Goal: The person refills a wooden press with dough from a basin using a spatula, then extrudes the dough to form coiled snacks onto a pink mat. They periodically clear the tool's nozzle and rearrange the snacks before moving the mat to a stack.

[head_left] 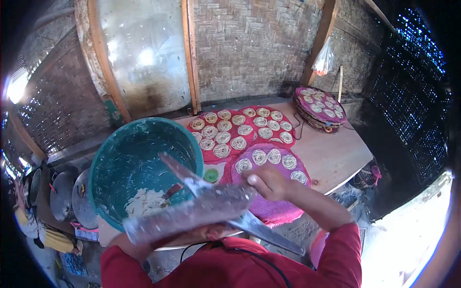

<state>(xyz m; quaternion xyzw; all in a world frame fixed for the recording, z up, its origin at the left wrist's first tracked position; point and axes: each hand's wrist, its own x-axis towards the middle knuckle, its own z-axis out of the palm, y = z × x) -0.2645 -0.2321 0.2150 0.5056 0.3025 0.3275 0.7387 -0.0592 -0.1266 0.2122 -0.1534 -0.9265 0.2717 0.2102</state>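
1. Right hand (pixel 269 183): centre of the frame, red sleeve. It is clenched over the upper end of a long grey metal tool (pixel 192 211).
2. Long grey metal tool: a broad, dough-smeared bar running from lower left up to the right hand, crossed by a narrower blade-like bar. It is held over the near edge of the bench (pixel 336 153), partly across the bucket's rim.
3. Left hand (pixel 192 235): lower centre, beneath the tool's near end and touching it. It is mostly hidden, so whether the fingers are closed cannot be told.
4. Round teal plastic bucket (pixel 103 163): centre left, just beside the tool. A lump of white dough (pixel 144 201) lies at its bottom.
5. Round pink woven tray (pixel 278 211): on the bench under the right hand, carrying pale coiled noodle nests (pixel 273 156) along its far side.
6. Two round red woven trays (pixel 205 154): behind the pink one, both covered with the same coils.
7. Stack of round pink trays (pixel 307 120): upper right, at the bench's far end, with coils on the top tray.
8. Small green round lid (pixel 211 175): between the bucket and the pink tray.
9. Clear plastic bag (pixel 325 60): hanging on a wooden post, upper right.
10. Grey lidded metal pots (pixel 62 194): far left, below bench level.
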